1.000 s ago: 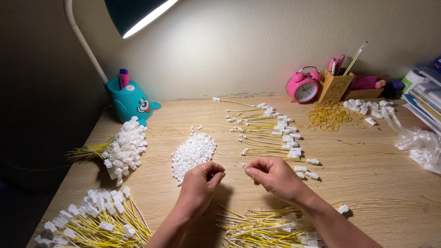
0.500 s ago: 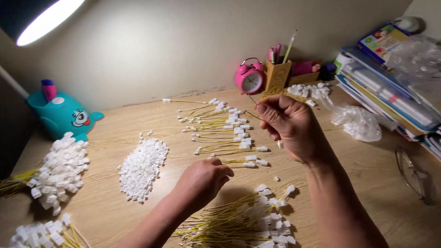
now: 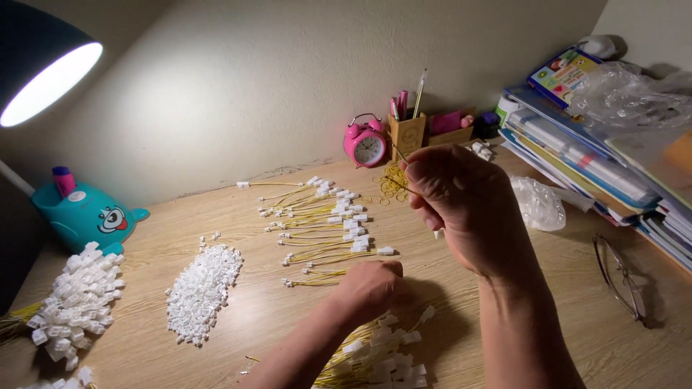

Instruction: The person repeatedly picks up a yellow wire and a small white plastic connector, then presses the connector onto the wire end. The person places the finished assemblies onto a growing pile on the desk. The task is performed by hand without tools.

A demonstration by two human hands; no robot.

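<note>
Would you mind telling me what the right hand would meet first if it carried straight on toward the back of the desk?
Probably the pile of small yellow rings, then the wooden pen holder beside the pink alarm clock. The right hand is raised, so depth is uncertain; it might pass over the rings.

- Desk (image 3: pixel 288 302): pale wood grain, matt.
- Loose connector housings (image 3: pixel 200 292): white plastic, faintly shiny.
- Wire leads (image 3: pixel 317 230): yellow plastic-coated strands with white plastic ends.
- Alarm clock (image 3: pixel 365 142): glossy pink casing.
- Bag (image 3: pixel 539 203): thin, clear, crinkled plastic.
- Pen holder (image 3: pixel 408 134): light wood.
- Wall (image 3: pixel 288 79): rough, matt plaster.
</note>
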